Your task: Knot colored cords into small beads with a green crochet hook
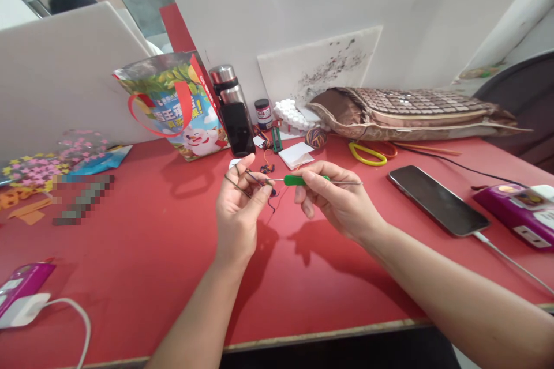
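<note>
In my right hand (331,193) is a crochet hook with a green handle (294,180), its thin metal shaft pointing left. The fingers are wrapped round the handle. My left hand (242,202) pinches a small piece of dark multicoloured yarn work (269,189) between thumb and fingertips, and a strand of yarn (237,183) loops over its fingers. The hook's tip meets the yarn work at the left fingertips; whether it passes through a loop is too small to tell. A loose yarn end hangs below. Behind the hands, a multicoloured yarn ball (315,137) rests on the red table (182,277).
Behind stand a gift bag (190,109), a steel flask (224,78), a propped phone (238,130) and a small jar (263,114). White paper (296,154) and yellow-handled scissors (367,154) lie nearer. A charging phone (439,199) and purple power strip (515,213) are right.
</note>
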`<action>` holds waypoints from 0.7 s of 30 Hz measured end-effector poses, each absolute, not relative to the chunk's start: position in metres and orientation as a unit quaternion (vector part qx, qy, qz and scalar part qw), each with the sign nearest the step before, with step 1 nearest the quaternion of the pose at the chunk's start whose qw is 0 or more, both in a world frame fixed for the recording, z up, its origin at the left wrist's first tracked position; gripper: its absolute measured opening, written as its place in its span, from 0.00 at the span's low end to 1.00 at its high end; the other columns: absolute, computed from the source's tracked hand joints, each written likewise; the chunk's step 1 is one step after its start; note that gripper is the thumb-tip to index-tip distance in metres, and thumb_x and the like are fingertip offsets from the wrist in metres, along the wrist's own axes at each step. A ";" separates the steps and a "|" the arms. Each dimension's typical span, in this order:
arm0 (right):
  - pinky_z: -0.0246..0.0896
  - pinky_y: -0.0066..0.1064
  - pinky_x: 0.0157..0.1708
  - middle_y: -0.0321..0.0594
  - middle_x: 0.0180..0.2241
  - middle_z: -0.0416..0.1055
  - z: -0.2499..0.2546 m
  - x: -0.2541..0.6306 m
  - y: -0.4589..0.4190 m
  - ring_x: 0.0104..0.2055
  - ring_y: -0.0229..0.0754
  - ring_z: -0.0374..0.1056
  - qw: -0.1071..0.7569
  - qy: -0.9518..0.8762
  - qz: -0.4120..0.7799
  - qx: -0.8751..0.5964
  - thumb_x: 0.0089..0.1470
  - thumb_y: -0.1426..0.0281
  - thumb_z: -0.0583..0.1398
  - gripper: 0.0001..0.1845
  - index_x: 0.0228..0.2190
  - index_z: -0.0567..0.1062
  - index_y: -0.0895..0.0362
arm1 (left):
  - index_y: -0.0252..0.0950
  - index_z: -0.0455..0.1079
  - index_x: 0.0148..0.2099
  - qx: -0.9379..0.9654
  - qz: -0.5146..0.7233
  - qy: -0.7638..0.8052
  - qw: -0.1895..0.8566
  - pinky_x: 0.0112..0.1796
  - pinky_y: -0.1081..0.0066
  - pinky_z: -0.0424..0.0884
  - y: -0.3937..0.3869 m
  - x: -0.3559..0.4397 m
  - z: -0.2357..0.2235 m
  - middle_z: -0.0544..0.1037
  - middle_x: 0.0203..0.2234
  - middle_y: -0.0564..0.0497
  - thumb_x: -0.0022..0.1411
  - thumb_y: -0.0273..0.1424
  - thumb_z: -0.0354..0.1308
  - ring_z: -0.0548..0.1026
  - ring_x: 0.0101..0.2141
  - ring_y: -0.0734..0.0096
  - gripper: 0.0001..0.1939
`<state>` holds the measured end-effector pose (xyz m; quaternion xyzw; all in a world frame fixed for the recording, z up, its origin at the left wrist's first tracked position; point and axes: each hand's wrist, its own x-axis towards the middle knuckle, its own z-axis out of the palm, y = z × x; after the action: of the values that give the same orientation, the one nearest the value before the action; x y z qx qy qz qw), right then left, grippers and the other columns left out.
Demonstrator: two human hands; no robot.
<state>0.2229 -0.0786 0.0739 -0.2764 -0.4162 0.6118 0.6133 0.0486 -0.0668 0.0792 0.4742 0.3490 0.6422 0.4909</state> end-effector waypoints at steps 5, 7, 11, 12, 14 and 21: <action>0.68 0.30 0.22 0.37 0.26 0.81 0.073 0.223 -0.078 0.19 0.35 0.70 0.615 -0.413 0.618 -0.264 0.56 0.57 0.75 0.16 0.33 0.82 0.57 | 0.41 0.79 0.54 0.460 0.647 0.343 0.502 0.43 0.72 0.78 -0.064 0.049 0.078 0.84 0.37 0.51 0.54 0.26 0.76 0.82 0.39 0.71 0.25; 0.69 0.30 0.22 0.37 0.26 0.81 0.073 0.222 -0.078 0.19 0.35 0.70 0.615 -0.409 0.621 -0.262 0.56 0.57 0.75 0.17 0.33 0.82 0.57 | 0.41 0.79 0.54 0.450 0.645 0.349 0.509 0.44 0.72 0.78 -0.064 0.049 0.078 0.84 0.35 0.53 0.53 0.26 0.77 0.82 0.38 0.72 0.26; 0.69 0.29 0.22 0.36 0.25 0.80 0.073 0.222 -0.077 0.19 0.35 0.70 0.616 -0.399 0.629 -0.256 0.55 0.57 0.75 0.17 0.32 0.81 0.57 | 0.39 0.78 0.54 0.437 0.632 0.363 0.527 0.43 0.73 0.78 -0.065 0.049 0.081 0.83 0.34 0.55 0.51 0.26 0.78 0.83 0.36 0.74 0.27; 0.68 0.28 0.22 0.36 0.25 0.80 0.073 0.222 -0.077 0.19 0.34 0.70 0.616 -0.396 0.631 -0.255 0.55 0.57 0.75 0.17 0.32 0.82 0.57 | 0.39 0.77 0.54 0.436 0.628 0.367 0.530 0.43 0.74 0.78 -0.065 0.050 0.081 0.83 0.33 0.55 0.50 0.26 0.78 0.83 0.36 0.74 0.28; 0.67 0.28 0.21 0.36 0.25 0.80 0.073 0.222 -0.076 0.19 0.34 0.70 0.615 -0.390 0.635 -0.258 0.54 0.57 0.76 0.17 0.32 0.82 0.57 | 0.38 0.77 0.54 0.439 0.621 0.375 0.531 0.42 0.74 0.78 -0.066 0.050 0.082 0.82 0.31 0.56 0.50 0.26 0.78 0.83 0.36 0.74 0.29; 0.67 0.28 0.20 0.36 0.25 0.80 0.072 0.223 -0.075 0.18 0.34 0.69 0.610 -0.394 0.633 -0.269 0.54 0.57 0.76 0.18 0.33 0.81 0.57 | 0.38 0.76 0.54 0.455 0.620 0.387 0.508 0.43 0.72 0.78 -0.065 0.050 0.082 0.82 0.31 0.56 0.51 0.26 0.77 0.82 0.36 0.74 0.28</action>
<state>0.2234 -0.0755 0.0722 -0.2693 -0.3935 0.6329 0.6100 0.0496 -0.0651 0.0817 0.4548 0.3875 0.6201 0.5085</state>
